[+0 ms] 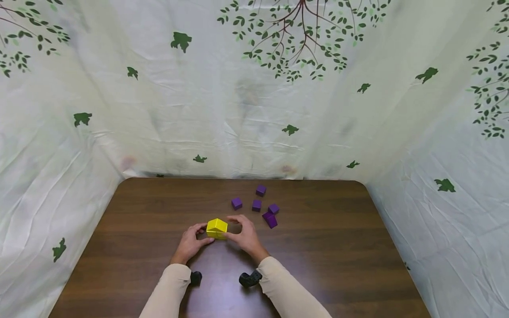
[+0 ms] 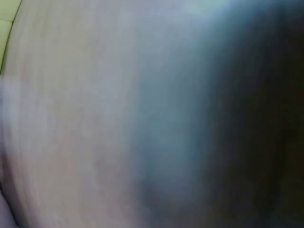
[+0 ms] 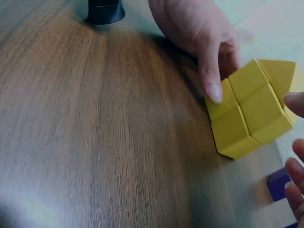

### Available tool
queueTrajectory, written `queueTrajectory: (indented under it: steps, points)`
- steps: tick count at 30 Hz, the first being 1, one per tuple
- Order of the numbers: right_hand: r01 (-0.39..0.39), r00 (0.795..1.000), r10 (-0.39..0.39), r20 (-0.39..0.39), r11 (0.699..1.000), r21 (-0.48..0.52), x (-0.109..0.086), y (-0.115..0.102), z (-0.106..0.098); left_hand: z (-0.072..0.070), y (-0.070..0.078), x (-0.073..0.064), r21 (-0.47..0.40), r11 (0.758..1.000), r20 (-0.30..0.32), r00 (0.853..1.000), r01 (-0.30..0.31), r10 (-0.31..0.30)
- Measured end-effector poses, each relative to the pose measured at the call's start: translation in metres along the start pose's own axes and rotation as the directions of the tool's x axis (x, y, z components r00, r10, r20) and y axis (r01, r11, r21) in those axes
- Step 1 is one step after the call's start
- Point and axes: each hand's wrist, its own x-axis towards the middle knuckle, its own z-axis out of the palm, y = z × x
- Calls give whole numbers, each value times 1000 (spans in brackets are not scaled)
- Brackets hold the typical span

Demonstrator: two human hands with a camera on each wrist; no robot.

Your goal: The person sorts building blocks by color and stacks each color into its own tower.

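Observation:
A small build of yellow blocks point(image 1: 217, 228) stands on the table between both hands, with a peaked top over stacked cubes point(image 3: 247, 107). My left hand point(image 1: 191, 243) grips its left side, the thumb point(image 3: 214, 90) on a lower cube and the other fingers behind. At the right side is my right hand point(image 1: 245, 237); its thumb point(image 3: 297, 103) overlaps the upper blocks while the other fingers point(image 3: 297, 178) are spread away from them. The left wrist view is mostly blur, with a yellow sliver point(image 2: 5, 33) at its upper left edge.
Several purple cubes point(image 1: 256, 205) lie loose beyond the right hand, one tilted against another point(image 1: 270, 220). The brown wooden table point(image 1: 338, 247) ends at a white cloth backdrop point(image 1: 254, 110) with leaf prints. Black devices point(image 1: 250, 279) sit at both wrists.

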Motion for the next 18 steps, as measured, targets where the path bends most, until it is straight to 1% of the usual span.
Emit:
queueTrajectory:
  steps: [2,5,8,10,12,14,16,18]
  points:
    - [-5,1000,5,-14,1000,3,-2,3,-4,1,0,-1,-14,1000,-13,1000,-9,9]
    - [-30,999,31,-33,999,21,-6,4,-11,2,0,-4,-39,999,-30,1000,-8,7]
    - [-43,997,46,-62,998,50,-10,8,-17,2,2,-12,-57,998,-43,999,-5,3]
    - [-47,995,52,-80,997,63,-12,11,-21,2,4,-18,-63,998,-52,999,9,-13]
    - [-39,993,46,-106,997,69,-13,15,-26,3,8,-25,-66,997,-66,997,37,-41]
    - [-38,990,46,-133,997,60,-15,19,-32,4,12,-32,-71,994,-89,992,82,-88]
    - [-45,986,53,-160,998,52,-16,22,-38,4,16,-38,-77,988,-121,982,135,-144]
    - [-52,981,61,-184,997,53,-18,24,-45,4,20,-44,-80,981,-161,969,175,-186]
